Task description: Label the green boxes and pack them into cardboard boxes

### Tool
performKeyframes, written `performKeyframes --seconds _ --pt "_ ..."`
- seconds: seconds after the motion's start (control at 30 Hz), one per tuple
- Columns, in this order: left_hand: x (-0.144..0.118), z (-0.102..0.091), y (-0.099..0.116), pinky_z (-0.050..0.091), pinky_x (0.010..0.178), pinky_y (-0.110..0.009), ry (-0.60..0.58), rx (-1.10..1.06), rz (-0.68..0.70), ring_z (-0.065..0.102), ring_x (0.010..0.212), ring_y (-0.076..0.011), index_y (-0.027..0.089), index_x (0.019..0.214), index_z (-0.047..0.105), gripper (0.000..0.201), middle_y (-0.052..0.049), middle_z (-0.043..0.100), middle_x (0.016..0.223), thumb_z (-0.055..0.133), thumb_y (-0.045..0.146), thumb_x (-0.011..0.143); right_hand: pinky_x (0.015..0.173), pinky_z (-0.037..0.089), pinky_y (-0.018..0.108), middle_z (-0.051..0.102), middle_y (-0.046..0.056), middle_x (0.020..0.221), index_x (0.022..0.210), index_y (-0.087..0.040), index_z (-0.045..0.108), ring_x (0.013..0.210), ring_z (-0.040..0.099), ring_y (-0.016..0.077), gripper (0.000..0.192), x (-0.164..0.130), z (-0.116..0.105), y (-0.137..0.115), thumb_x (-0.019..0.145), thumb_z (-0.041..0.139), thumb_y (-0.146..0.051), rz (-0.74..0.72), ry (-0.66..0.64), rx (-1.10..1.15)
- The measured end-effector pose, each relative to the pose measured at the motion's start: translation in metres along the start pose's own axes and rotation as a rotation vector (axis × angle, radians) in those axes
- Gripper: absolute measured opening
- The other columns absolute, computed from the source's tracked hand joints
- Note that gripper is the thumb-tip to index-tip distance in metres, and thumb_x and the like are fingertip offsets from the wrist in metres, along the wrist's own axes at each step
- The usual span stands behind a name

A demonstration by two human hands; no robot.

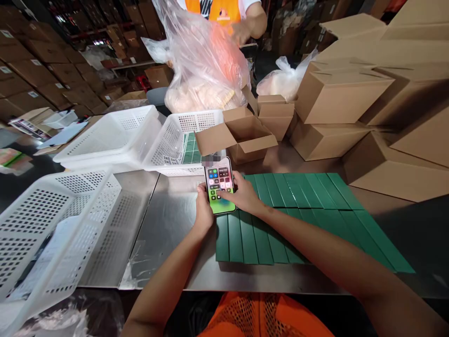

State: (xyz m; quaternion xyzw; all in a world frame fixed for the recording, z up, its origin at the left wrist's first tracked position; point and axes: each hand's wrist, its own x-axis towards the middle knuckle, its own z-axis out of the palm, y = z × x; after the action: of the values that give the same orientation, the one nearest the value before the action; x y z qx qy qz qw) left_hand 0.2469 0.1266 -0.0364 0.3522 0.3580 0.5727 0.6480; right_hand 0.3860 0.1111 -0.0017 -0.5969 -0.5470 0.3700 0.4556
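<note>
Phone (220, 185) in hand is the centre of things: it stands tilted toward the camera just above the near end of a row of flat green sheets (280, 220), its lit screen showing a grid of control tiles. The left hand (203, 206) cups it from the left and below, fingers curled shut around its edge, while the right hand (245, 194) wraps the right edge with the thumb laid on the lower part of the screen. To work the screen well, I would judge it best to keep the left hand as the steady support and let only the right thumb move, with light, short touches, holding the phone clear of the sheets so the overlapped row beneath is not nudged out of line. Those green sheets lie fanned side by side on a steel table (168, 224), running off to the right. To the left, a large white perforated basket (52, 224) sits at the near corner, partly over the table edge. Farther back, two more white baskets (140, 135) stand side by side, the right one with green pieces showing in its bottom. Just beyond the phone sits a small open cardboard box (242, 133), and folded brown cartons (351, 98) are stacked along the right. At the far side, another person in an orange vest (217, 9) handles a clear plastic bag (206, 65) full of pale goods; what that person's hand grips is blurred.
</note>
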Motion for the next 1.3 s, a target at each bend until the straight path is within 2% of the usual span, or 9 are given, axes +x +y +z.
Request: performKeyframes --seconds 0.13,0.27,0.43,0.67,0.77,0.83,0.93,1.03,1.3 --pt "-0.001 0.003 0.006 0.053 0.073 -0.031 0.032 0.037 -0.036 0.069 0.081 -0.0199 0.021 0.090 0.064 0.041 -0.003 0.073 0.088 0.059 0.062 0.085 0.080 0.051 0.033 0.072 0.001 0.096 0.114 -0.024 0.057 0.090 0.067 0.0218 0.040 0.000 -0.001 0.006 0.079 0.067 -0.039 0.017 -0.108 0.265" --pt "0.000 0.004 0.013 0.046 0.064 -0.024 0.080 0.102 -0.034 0.061 0.067 -0.0132 0.021 0.079 0.062 0.019 0.003 0.065 0.073 0.072 0.037 0.075 0.082 0.050 0.032 0.069 0.001 0.095 0.117 -0.022 0.056 0.094 0.065 0.0210 0.041 -0.003 -0.006 0.009 0.078 0.062 -0.033 -0.018 -0.200 0.435" --pt "-0.001 0.010 0.017 0.044 0.060 -0.023 0.121 0.097 -0.037 0.057 0.061 -0.0119 0.021 0.077 0.062 0.019 0.005 0.061 0.068 0.071 0.037 0.073 0.080 0.049 0.033 0.068 0.000 0.093 0.116 -0.023 0.055 0.089 0.063 0.0204 0.043 -0.008 -0.007 0.007 0.074 0.058 -0.028 -0.045 -0.179 0.362" --pt "-0.002 0.012 0.015 0.047 0.061 -0.024 0.166 0.061 -0.028 0.056 0.058 -0.0112 0.020 0.073 0.061 0.027 0.005 0.062 0.067 0.077 0.042 0.069 0.065 0.047 0.030 0.068 0.001 0.091 0.111 -0.023 0.053 0.079 0.062 0.0193 0.039 -0.010 -0.004 0.007 0.073 0.060 -0.027 -0.072 -0.157 0.248" --pt "-0.001 0.008 0.016 0.046 0.061 -0.024 0.101 0.076 -0.032 0.057 0.059 -0.0114 0.020 0.076 0.065 0.022 0.004 0.064 0.068 0.074 0.038 0.069 0.065 0.047 0.030 0.068 0.001 0.093 0.116 -0.024 0.051 0.077 0.062 0.0191 0.047 -0.010 -0.004 0.009 0.070 0.062 -0.025 -0.064 -0.155 0.215" --pt "0.001 0.005 0.017 0.047 0.062 -0.024 0.038 0.080 -0.038 0.059 0.064 -0.0126 0.019 0.080 0.069 0.021 0.003 0.067 0.072 0.073 0.031 0.063 0.068 0.048 0.032 0.067 0.000 0.093 0.116 -0.024 0.049 0.079 0.062 0.0199 0.050 -0.009 -0.005 0.013 0.068 0.063 -0.024 -0.061 -0.153 0.228" --pt "0.003 0.000 0.021 0.049 0.069 -0.025 -0.112 0.120 -0.045 0.063 0.074 -0.0155 0.019 0.090 0.075 0.038 0.000 0.073 0.083 0.072 0.015 0.052 0.074 0.050 0.035 0.064 0.000 0.095 0.114 -0.024 0.048 0.085 0.061 0.0211 0.051 -0.007 -0.008 0.017 0.066 0.066 -0.024 -0.061 -0.106 0.244" --pt "0.004 -0.002 0.025 0.051 0.074 -0.027 -0.278 0.219 -0.060 0.067 0.079 -0.0172 0.022 0.097 0.076 0.046 -0.001 0.076 0.090 0.072 0.008 0.054 0.080 0.050 0.037 0.062 0.001 0.100 0.114 -0.023 0.047 0.092 0.061 0.0222 0.055 -0.006 -0.011 0.017 0.064 0.069 -0.024 -0.066 -0.070 0.250" --pt "0.009 -0.009 0.027 0.051 0.084 -0.029 -0.392 0.271 -0.011 0.068 0.095 -0.0205 0.023 0.106 0.077 0.048 -0.003 0.077 0.102 0.068 0.009 0.061 0.084 0.050 0.040 0.063 0.005 0.111 0.125 -0.023 0.045 0.099 0.062 0.0256 0.075 -0.007 -0.013 0.018 0.059 0.081 -0.025 -0.081 -0.086 0.172"
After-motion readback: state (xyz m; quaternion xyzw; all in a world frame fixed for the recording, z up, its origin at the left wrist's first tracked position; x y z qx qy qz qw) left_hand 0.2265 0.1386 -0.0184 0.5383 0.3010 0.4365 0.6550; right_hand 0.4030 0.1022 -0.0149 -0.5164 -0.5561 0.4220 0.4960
